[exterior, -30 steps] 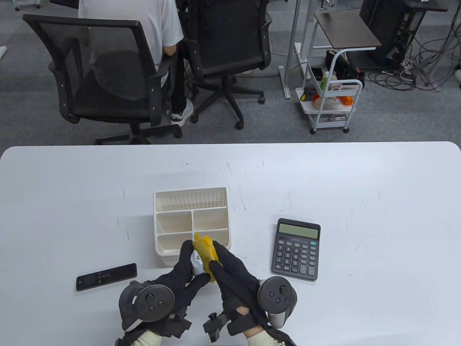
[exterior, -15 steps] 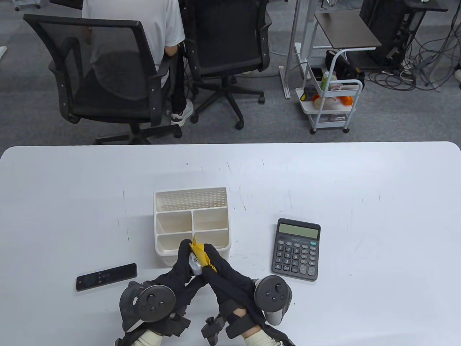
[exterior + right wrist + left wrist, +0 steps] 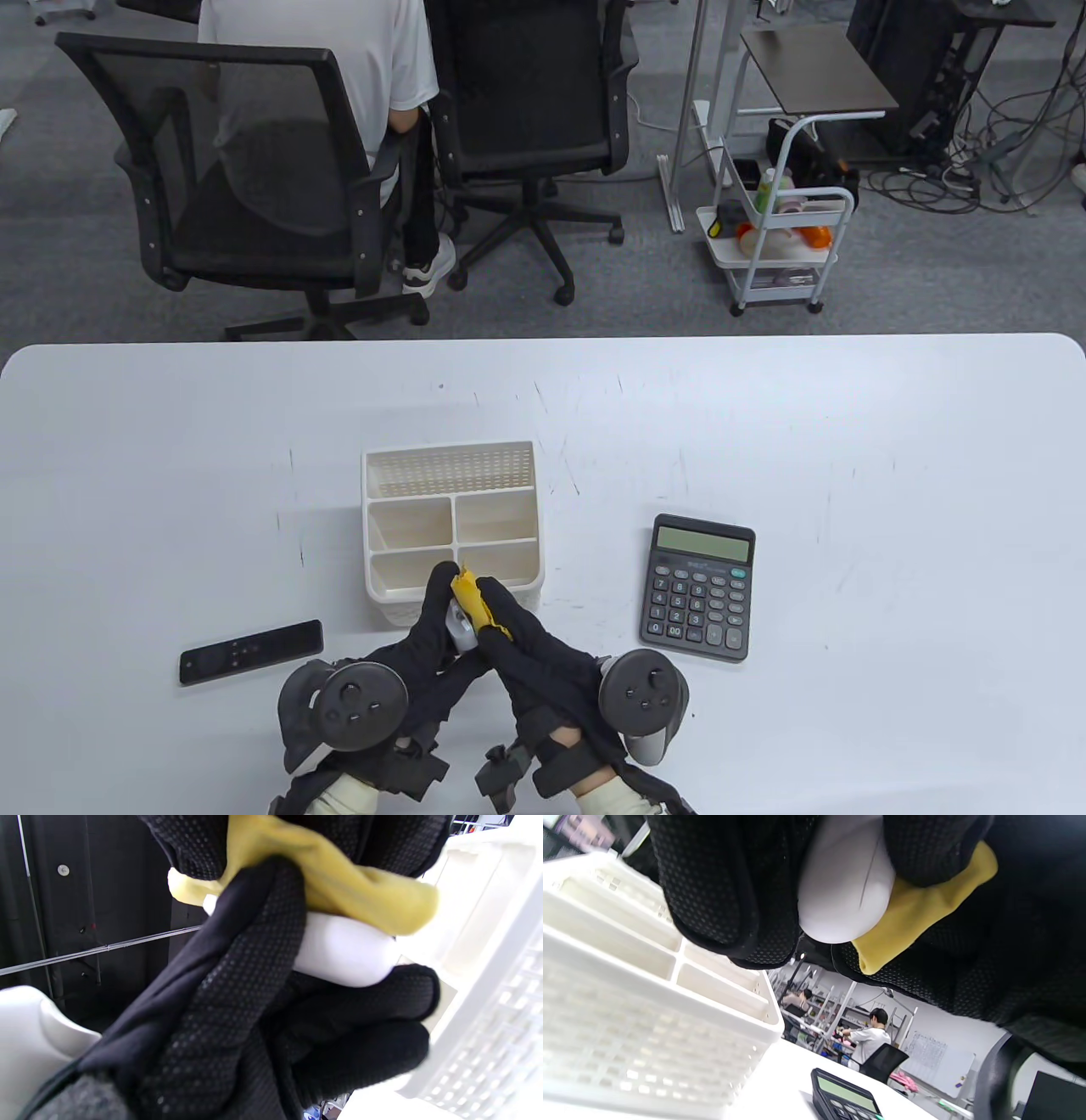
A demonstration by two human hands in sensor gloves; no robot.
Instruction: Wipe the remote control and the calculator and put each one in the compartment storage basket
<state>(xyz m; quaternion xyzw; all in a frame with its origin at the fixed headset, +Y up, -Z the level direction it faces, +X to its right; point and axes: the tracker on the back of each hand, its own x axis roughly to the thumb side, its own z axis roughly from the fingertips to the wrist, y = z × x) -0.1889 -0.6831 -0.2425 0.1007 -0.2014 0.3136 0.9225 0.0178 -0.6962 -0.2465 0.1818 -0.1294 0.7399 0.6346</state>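
My left hand [image 3: 434, 615] grips a small white remote control [image 3: 459, 628] just in front of the compartment basket [image 3: 366, 526]. My right hand [image 3: 501, 615] pinches a yellow cloth [image 3: 473, 598] and presses it against the remote's top. In the left wrist view the white remote [image 3: 844, 895] shows its rounded end between gloved fingers, beside the cloth [image 3: 916, 912]. The right wrist view has the cloth [image 3: 339, 887] draped over the remote [image 3: 343, 950]. The dark calculator [image 3: 700, 586] lies flat to the right. A black remote [image 3: 251, 651] lies on the table to the left.
The white basket [image 3: 670, 984] has a perforated back section and several open compartments with nothing visible in them. The calculator [image 3: 844, 1096] sits right of it. Beyond the table's far edge stand office chairs [image 3: 254, 170], a seated person and a small cart [image 3: 780, 246].
My right hand has drawn the yellow cloth back along the white remote toward me, and the cloth now looks bunched smaller. The left hand has kept its hold.
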